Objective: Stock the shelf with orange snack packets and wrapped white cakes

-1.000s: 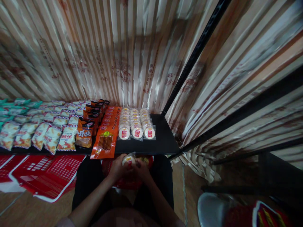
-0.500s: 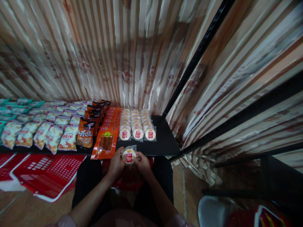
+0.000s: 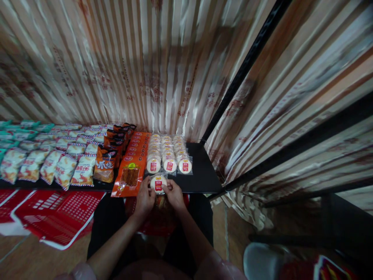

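Observation:
Both of my hands hold one wrapped round white cake (image 3: 158, 182) with a red label at the front edge of a black shelf (image 3: 201, 175). My left hand (image 3: 145, 199) pinches its left side and my right hand (image 3: 173, 195) pinches its right side. The cake sits just in front of three rows of the same wrapped cakes (image 3: 169, 153) lined up on the shelf. Left of it lies a row of flat orange snack packs (image 3: 131, 171).
Further left on the shelf are orange chip bags (image 3: 105, 165), rows of white and red snack bags (image 3: 64, 159) and green packs (image 3: 17, 130). Red printed bags (image 3: 55, 214) lie below the shelf at left. Striped curtain behind; a black upright post (image 3: 241, 74) at right.
Both hands have lifted the wrapped cake up and forward from over my lap to the shelf's front edge, close behind the front cake of the left row.

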Demonstrator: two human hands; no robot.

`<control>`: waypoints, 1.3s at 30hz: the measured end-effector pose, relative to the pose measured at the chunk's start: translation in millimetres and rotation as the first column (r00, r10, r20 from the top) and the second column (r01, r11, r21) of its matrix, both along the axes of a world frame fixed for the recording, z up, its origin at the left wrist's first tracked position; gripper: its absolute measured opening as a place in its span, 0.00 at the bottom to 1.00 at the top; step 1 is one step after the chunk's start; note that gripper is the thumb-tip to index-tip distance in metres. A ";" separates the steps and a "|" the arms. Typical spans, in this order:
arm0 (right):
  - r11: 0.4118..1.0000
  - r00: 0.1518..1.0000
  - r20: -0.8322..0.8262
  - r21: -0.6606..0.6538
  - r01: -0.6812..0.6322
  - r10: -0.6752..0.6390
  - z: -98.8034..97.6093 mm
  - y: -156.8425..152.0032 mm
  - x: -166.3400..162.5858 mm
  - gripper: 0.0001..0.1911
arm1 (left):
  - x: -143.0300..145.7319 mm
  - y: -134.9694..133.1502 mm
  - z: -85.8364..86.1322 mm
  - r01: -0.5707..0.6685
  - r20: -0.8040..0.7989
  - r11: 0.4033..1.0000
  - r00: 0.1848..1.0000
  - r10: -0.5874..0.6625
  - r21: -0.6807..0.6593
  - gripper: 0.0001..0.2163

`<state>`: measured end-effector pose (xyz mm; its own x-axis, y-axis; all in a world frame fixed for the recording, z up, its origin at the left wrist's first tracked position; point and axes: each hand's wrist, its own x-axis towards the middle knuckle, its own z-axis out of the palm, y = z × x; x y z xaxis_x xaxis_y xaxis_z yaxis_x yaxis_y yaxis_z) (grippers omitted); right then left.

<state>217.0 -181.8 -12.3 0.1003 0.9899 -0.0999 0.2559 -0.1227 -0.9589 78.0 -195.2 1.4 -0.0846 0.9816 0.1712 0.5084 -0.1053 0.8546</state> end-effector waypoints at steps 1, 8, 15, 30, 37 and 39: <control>1.000 1.000 0.012 0.004 0.005 -0.005 0.4 2.3 -1.1 0.13 | 0.3 -0.8 0.0 0.000 -0.022 0.999 1.000 0.001 0.038 0.22; 1.000 0.993 0.112 0.001 0.030 -0.030 -1.6 22.2 -9.9 0.13 | 0.6 -8.0 -0.8 0.003 -0.261 0.980 0.964 0.050 0.198 0.22; 0.997 0.968 0.246 -0.035 0.063 -0.053 -1.9 35.9 -16.9 0.14 | 1.6 -6.7 -15.4 0.141 -0.401 0.976 0.914 -0.065 0.165 0.24; 0.997 0.956 0.284 0.007 0.079 -0.077 11.5 42.6 -27.9 0.10 | 0.3 7.2 -33.6 0.180 -0.507 0.954 0.861 -0.036 0.238 0.22; 0.993 0.940 0.321 0.044 0.108 -0.116 8.1 47.6 -32.0 0.10 | 0.1 11.7 -30.8 0.178 -0.535 0.963 0.844 -0.043 0.203 0.23; 0.991 0.941 0.312 0.058 0.123 -0.135 5.0 48.7 -33.8 0.12 | -0.4 12.6 -30.4 0.181 -0.541 0.962 0.840 -0.043 0.204 0.22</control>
